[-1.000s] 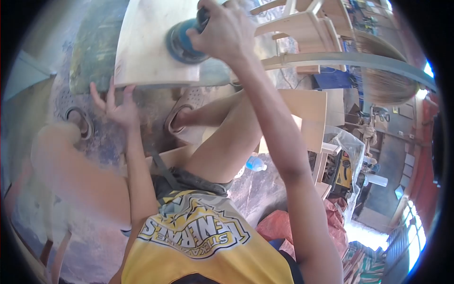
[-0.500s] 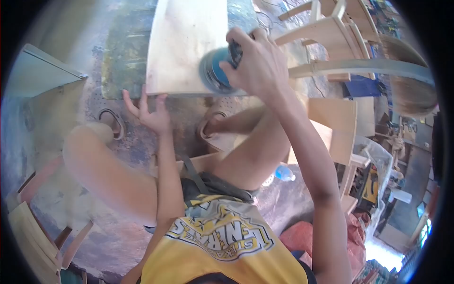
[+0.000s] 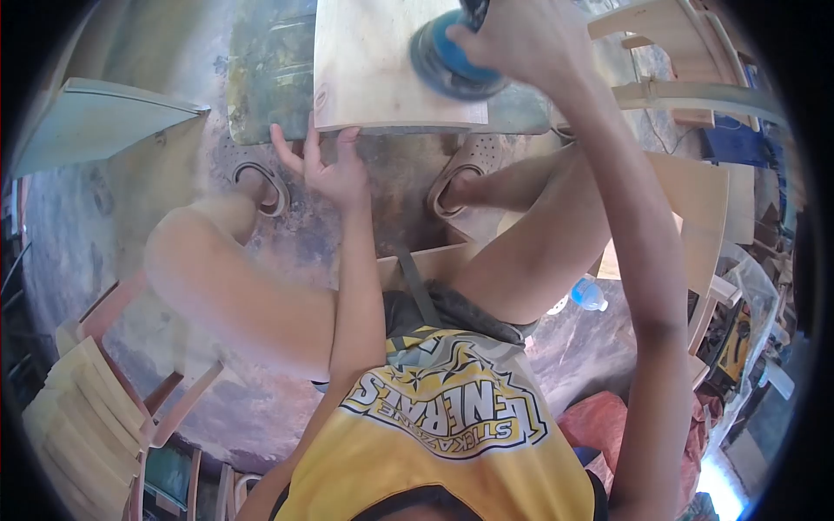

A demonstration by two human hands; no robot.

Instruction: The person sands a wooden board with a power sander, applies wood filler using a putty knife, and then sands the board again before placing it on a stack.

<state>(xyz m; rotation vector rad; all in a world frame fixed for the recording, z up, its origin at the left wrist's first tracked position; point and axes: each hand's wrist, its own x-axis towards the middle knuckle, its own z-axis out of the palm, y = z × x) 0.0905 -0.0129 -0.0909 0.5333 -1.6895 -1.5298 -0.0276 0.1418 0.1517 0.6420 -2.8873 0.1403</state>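
Note:
A pale wooden board [image 3: 373,65] lies at the top middle on a worn greenish surface [image 3: 274,69]. My right hand [image 3: 521,43] is wrapped round a blue round power sander [image 3: 456,56], whose pad rests at the board's right part. The top of the sander is cut off by the frame edge. My left hand [image 3: 334,174] is at the board's near left corner, fingers apart, with the thumb and a finger touching the near edge.
A wooden chair [image 3: 669,43] stands at the upper right, and slatted wooden furniture [image 3: 87,408] at the lower left. A blue-labelled bottle [image 3: 589,295] is on the floor beside my right leg. A red sheet [image 3: 599,421] lies at the lower right.
The view has shifted, so the board and both hands appear further right and higher. The sander remains in my right hand, near the board's right side. My left hand stays at the near edge.

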